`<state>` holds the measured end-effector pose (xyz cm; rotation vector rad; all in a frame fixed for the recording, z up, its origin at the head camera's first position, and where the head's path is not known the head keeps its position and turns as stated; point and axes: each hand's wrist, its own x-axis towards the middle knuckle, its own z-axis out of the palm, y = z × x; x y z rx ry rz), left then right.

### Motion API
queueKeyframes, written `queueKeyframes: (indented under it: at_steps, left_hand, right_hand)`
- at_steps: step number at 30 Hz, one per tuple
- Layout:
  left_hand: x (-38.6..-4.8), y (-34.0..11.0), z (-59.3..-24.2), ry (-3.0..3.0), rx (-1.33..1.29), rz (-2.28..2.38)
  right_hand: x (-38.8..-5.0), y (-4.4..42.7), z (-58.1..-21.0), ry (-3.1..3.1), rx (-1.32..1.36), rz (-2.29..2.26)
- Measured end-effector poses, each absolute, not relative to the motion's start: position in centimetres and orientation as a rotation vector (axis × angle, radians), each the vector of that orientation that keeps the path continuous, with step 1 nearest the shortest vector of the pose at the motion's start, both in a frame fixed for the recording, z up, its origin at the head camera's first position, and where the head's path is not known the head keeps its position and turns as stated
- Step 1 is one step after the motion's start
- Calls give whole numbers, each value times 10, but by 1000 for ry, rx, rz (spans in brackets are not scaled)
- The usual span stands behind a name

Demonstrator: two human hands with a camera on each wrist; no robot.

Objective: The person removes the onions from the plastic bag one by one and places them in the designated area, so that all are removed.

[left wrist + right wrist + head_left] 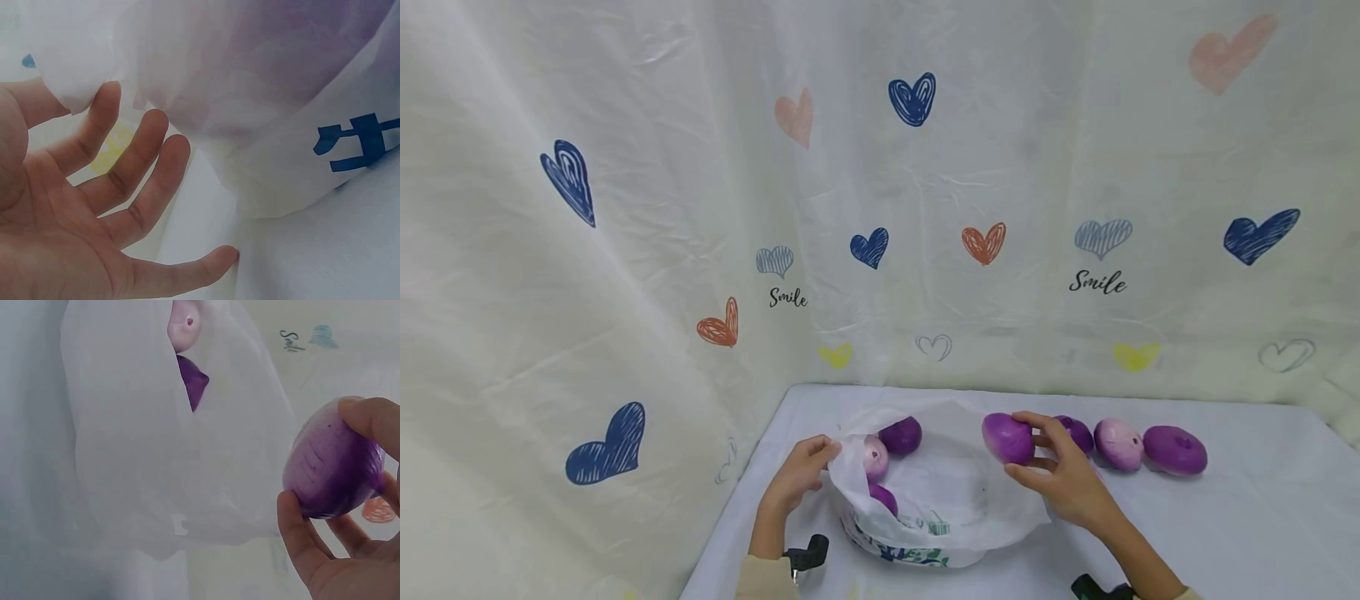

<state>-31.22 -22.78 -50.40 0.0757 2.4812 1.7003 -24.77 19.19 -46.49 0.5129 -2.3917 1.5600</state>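
Observation:
A white plastic bag [955, 492] lies open on the table, printed in green and blue. At its left rim my left hand [801, 471] pinches the plastic between thumb and index finger; in the left wrist view the other fingers are spread loosely beside it. My right hand [1063, 475] holds a purple onion [1008, 438] by its fingertips over the bag's right side, with the thumb opposite the fingers. Inside the bag at the left sit a dark purple onion [900, 435], a pale pink onion [875, 457] and another purple onion [883, 498], partly hidden by the plastic.
Right of the bag, a row on the table holds a purple onion [1077, 434] partly behind my right hand, a pale onion [1118, 444] and a wide purple onion [1176, 451]. A white cloth covers the table [1247, 517]. A heart-printed curtain [1030, 150] hangs behind and at left.

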Motion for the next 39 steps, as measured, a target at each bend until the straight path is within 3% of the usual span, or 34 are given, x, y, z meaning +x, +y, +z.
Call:
queueKeyframes:
  at_steps: [39]
  left_hand:
    - [-312,-227,-504,2475,79,1709]
  right_hand:
    - [-231,254,-470,-2394,438,1391]
